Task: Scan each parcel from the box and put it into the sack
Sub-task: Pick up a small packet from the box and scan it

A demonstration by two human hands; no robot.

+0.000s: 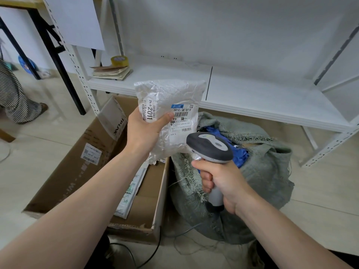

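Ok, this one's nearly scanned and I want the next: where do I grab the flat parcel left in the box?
Pinch the flat parcel by its long upper edge, from above, probably with the left hand once free. It looks thin and seems to lean on edge inside the box, whose walls block a sideways approach.

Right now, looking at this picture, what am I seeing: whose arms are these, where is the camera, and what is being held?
No machine here: a person wears a camera on the head, looking down at their own bare arms. The left hand holds up a crumpled white parcel, label facing the camera. The right hand grips a grey handheld scanner just below that label. On the floor, an open cardboard box with more packets stands left; a grey-green sack with something blue inside stands right. Behind is a white shelf.
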